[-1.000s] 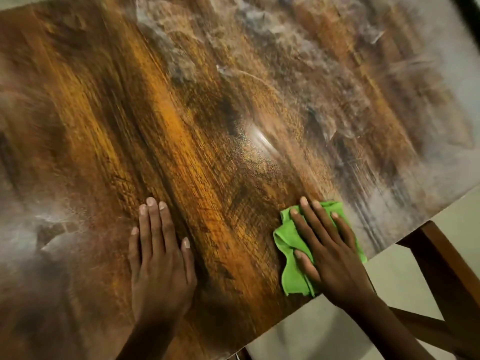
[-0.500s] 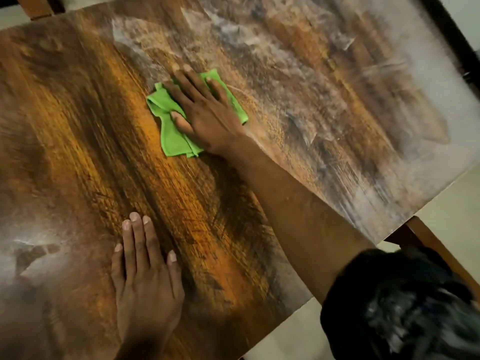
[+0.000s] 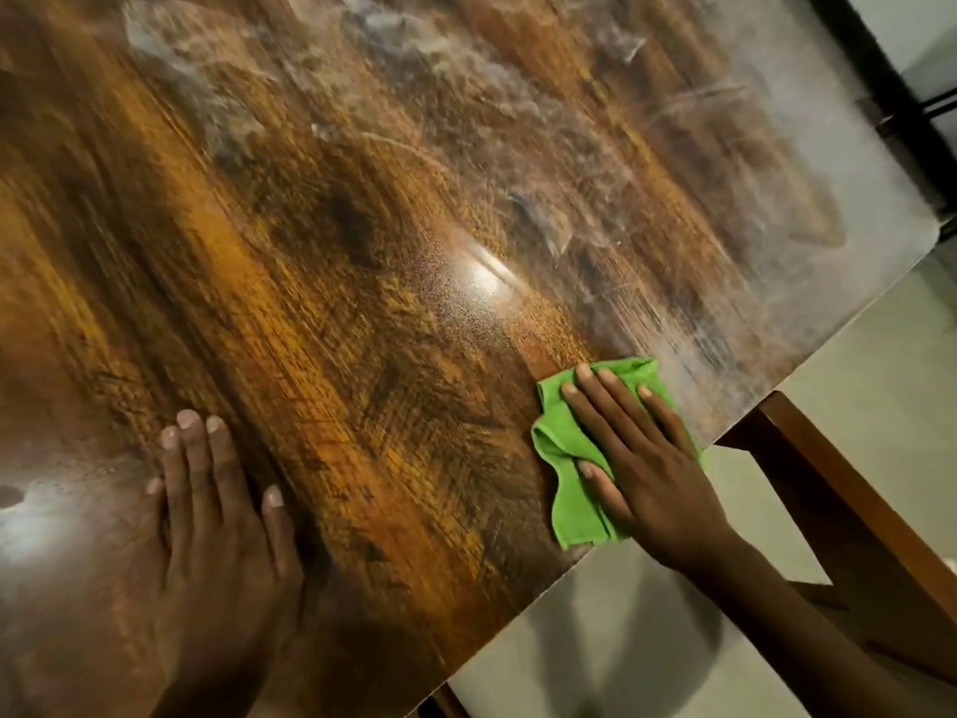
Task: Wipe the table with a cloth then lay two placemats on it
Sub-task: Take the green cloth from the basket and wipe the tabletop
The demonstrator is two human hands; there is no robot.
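Head view shows the right hand (image 3: 647, 458) pressing flat, fingers straight, on the green cloth (image 3: 575, 489) at the table's (image 3: 362, 251) four-o'clock edge, left hand (image 3: 217, 515) bracing open-palmed at seven o'clock; overlapping firm strokes toward the hazy one-o'clock corner would likely serve best.

Head camera, looking steeply down

The single head-worn view sat close above the bench (image 3: 362, 303), tilted so its near edge ran diagonally from lower left to upper right; the floor (image 3: 854, 380) showed beyond it, and the far bench end was perhaps motion-blurred.
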